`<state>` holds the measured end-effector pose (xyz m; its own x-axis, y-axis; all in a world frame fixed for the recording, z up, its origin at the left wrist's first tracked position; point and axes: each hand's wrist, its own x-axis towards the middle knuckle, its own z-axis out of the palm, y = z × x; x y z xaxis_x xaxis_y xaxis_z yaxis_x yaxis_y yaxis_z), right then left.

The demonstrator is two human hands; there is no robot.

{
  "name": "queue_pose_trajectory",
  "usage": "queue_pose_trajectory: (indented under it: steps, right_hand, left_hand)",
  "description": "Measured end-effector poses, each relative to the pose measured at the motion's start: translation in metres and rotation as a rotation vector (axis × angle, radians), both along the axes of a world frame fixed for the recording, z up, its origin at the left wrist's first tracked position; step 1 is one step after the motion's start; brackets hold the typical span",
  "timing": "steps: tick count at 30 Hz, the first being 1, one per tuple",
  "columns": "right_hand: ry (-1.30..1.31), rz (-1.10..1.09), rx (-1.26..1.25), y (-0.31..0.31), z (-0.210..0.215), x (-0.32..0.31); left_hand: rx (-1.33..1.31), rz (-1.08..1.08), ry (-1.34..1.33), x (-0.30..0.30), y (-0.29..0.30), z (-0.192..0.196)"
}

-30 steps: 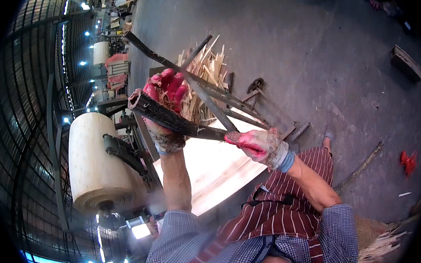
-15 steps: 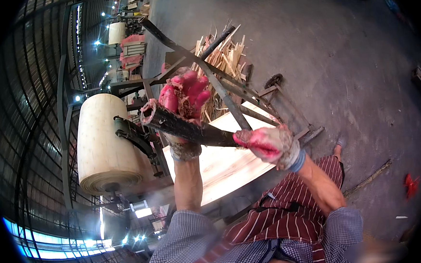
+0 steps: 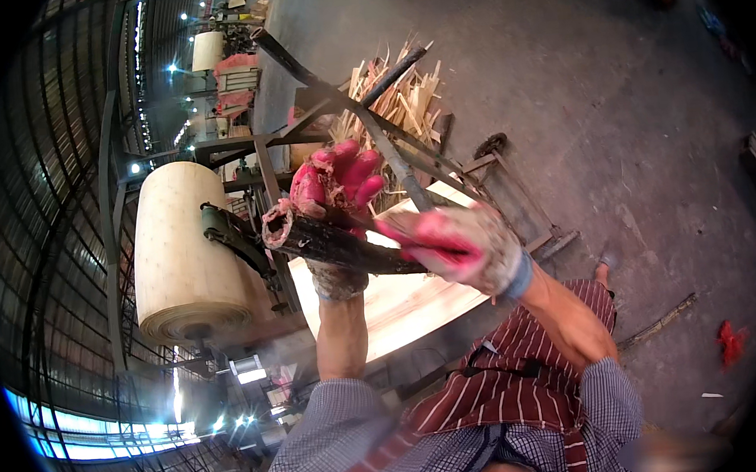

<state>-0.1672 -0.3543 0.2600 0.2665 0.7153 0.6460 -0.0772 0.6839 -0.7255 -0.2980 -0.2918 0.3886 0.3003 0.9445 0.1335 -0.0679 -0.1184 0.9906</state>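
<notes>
A black tubular bar [image 3: 335, 241], seemingly a handle of the metal cart, crosses in front of me; its hollow end has ragged pinkish stuff round the rim. Behind it, my left hand [image 3: 337, 182] is raised in a dirty pink-and-white glove. Its fingers are apart and slightly curled, with brown shreds clinging to the palm. The bar passes across the left wrist. My right hand [image 3: 465, 250], gloved alike and smeared by motion, lies over the right part of the bar. Its fingers are pressed together, pointing at the left hand; what they hold is hidden.
Left of the hands stands a big roll of pale wood veneer [image 3: 184, 248] on a machine frame. Beyond lie wood scraps [image 3: 417, 95] on the cart, with a small wheel [image 3: 490, 145]. A pale sheet [image 3: 400, 312] is below; a stick [image 3: 660, 320] and red cloth [image 3: 731, 344] lie on the floor.
My right hand has moved left along the bar toward my left hand. The left hand stays raised behind the bar, its fingers a little more spread.
</notes>
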Motion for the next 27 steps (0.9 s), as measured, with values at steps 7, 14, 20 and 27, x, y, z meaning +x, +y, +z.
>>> queue_pose_trajectory:
  steps: [7, 14, 20, 27]
  right_hand:
    - [0.030, 0.269, -0.095, -0.021, -0.059, -0.014]
    - [0.238, 0.398, -0.737, -0.116, -0.121, -0.024]
    - [0.291, 0.394, -0.866, -0.147, -0.111, -0.017]
    - [0.688, 0.591, -0.988, -0.198, -0.071, -0.010]
  left_hand:
    - [-0.057, 0.015, -0.140, -0.003, 0.004, -0.001]
    - [-0.327, -0.339, -0.592, -0.040, 0.033, -0.009]
    - [-0.131, -0.165, -0.514, -0.060, 0.038, -0.016]
    - [-0.206, -0.084, -0.099, -0.103, -0.010, -0.071]
